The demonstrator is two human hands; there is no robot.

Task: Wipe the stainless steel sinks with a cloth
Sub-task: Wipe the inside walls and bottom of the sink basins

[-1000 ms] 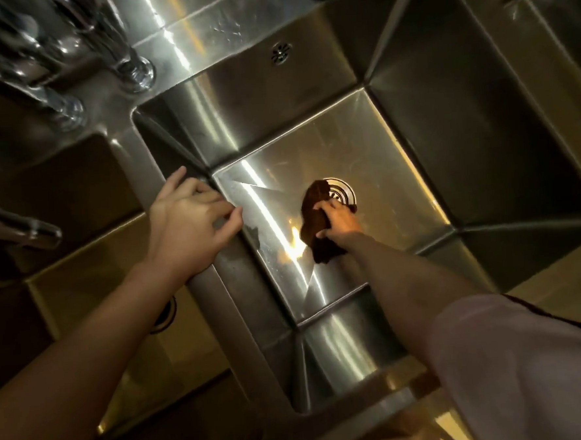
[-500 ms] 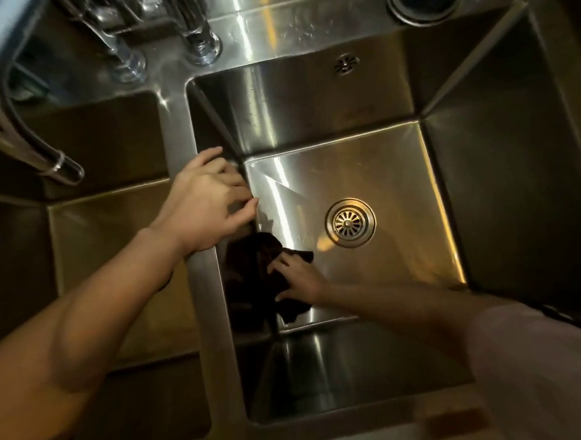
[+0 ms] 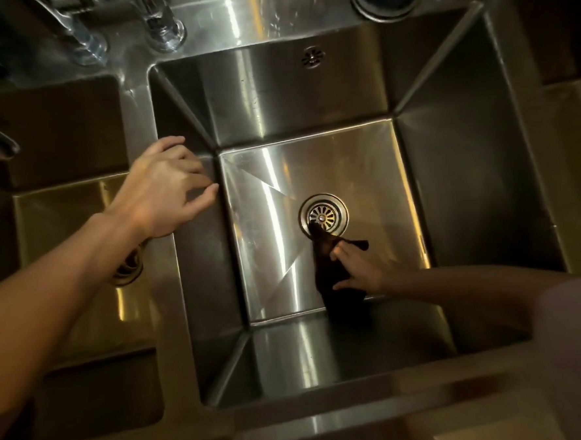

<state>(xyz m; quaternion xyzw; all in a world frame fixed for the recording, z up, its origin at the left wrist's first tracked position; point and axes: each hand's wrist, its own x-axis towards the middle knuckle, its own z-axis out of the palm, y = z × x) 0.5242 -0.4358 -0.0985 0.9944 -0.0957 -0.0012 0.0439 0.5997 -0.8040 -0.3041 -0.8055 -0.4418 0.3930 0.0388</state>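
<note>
Pressing a dark cloth (image 3: 334, 285) flat by the drain (image 3: 323, 214), the right hand (image 3: 363, 269) lies spread — left hand (image 3: 165, 190) (loosely curled) rests on the divider (image 3: 166, 295).

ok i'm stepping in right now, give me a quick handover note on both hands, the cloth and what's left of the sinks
Left hand: open, resting on the divider between the two sinks, holding nothing.
Right hand: down in the right sink, fingers spread flat on the dark cloth, pressing it to the floor rather than in a closed grip.
Cloth: on the floor near the front wall, one tip lying on the edge of the drain strainer.
Done: cannot tell how much has been wiped; the floor shines.
Left: probably the right sink's walls, and the left sink.
</note>
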